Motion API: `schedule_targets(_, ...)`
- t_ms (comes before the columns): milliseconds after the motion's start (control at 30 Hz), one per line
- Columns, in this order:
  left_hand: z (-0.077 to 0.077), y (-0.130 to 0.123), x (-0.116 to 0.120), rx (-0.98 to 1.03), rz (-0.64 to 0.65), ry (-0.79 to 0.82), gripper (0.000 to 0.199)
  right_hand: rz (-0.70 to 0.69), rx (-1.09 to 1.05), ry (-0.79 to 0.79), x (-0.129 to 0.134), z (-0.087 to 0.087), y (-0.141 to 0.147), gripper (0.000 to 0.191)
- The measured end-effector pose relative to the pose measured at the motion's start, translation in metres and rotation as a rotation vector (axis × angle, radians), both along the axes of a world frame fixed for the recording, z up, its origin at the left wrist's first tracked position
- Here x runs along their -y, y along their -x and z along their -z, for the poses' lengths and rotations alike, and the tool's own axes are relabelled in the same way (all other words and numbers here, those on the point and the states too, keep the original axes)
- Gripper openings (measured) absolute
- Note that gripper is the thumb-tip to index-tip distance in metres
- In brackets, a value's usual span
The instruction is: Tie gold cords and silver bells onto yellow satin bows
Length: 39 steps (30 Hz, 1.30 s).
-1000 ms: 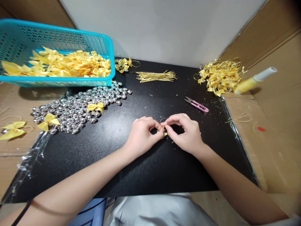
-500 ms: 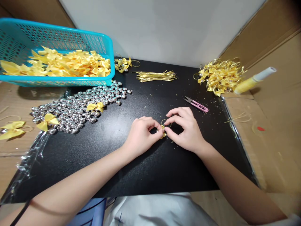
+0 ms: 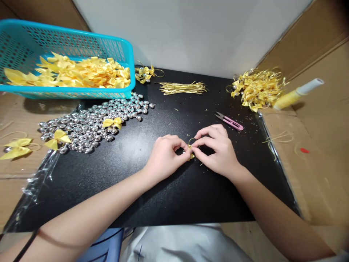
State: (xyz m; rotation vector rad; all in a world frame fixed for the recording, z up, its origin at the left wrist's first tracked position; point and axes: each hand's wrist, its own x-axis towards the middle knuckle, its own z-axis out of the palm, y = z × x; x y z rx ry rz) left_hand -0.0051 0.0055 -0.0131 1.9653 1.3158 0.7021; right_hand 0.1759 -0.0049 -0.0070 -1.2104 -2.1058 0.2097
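Observation:
Near the middle of the black table [image 3: 109, 196], my left hand [image 3: 168, 154] pinches a small yellow bow [image 3: 192, 156], mostly hidden by the fingertips. My right hand [image 3: 215, 149] meets it from the right, thumb and index finger closed at the bow's gold cord [image 3: 191, 140], which loops up behind the fingertips. A silvery bead shows faintly beside the left fingertips. Pink thread snips [image 3: 231, 122] lie behind my right hand. A bundle of gold cords [image 3: 184, 87] lies farther back.
A turquoise basket [image 3: 81, 90] of yellow bows stands back left. Silver beads [image 3: 89, 125] spread before it, with two bows on them. Finished-looking bows [image 3: 259, 89] are heaped back right, beside a yellow-and-white roll [image 3: 297, 94]. Cardboard [image 3: 313, 174] borders the table.
The right thumb and index finger have drawn closer together at the cord. The whole view has shifted slightly, while the objects on the table keep their places.

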Motion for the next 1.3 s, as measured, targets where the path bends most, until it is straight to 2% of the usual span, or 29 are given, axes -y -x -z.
schedule_targets(800,-0.0003,-0.0008,0.0002,0.008,0.005,0.002,0.012,-0.011,0.059,0.041,-0.0006,0.0002,-0.0022,0.011)
schedule_targets(1100,0.0003,-0.0002,0.0004,0.007,0.01,-0.004,0.011,-0.061,0.079,0.022,-0.0023,-0.003,-0.005,0.013)
schedule_targets(1300,-0.0012,0.005,-0.0013,0.008,0.075,0.009,0.011,-0.097,0.166,0.048,-0.0027,-0.002,-0.0083,0.01)
